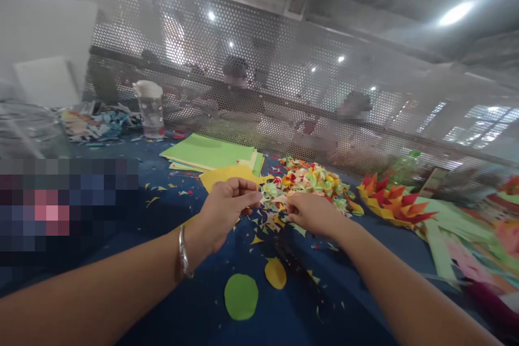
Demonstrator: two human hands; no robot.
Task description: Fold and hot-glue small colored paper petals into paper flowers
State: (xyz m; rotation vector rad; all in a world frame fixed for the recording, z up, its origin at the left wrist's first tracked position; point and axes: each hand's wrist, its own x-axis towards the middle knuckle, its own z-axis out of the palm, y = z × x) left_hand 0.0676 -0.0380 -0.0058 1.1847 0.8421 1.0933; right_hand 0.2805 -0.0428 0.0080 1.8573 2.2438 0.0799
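My left hand (227, 211), with a silver bangle on its wrist, is closed in a pinch over the table's middle. My right hand (310, 213) faces it, fingers curled and pressed together. Small pale paper bits show between the two hands, but what either one grips is too small to make out. Behind my left hand lies a sheet of yellow paper (217, 175). A heap of small folded paper pieces (316, 178) in red, yellow, green and white sits just beyond my right hand. Nearer me lie a green paper disc (241, 296), a yellow one (275, 273) and a dark elongated tool (298, 265).
A stack of green paper sheets (211, 152) lies at the back, near a lidded clear pitcher (150, 111). Orange-red pointed paper pieces (393, 200) stand at right, beside paper strips (462, 221). Cut scraps (99, 121) pile at left. A perforated metal screen (275, 86) closes off the back.
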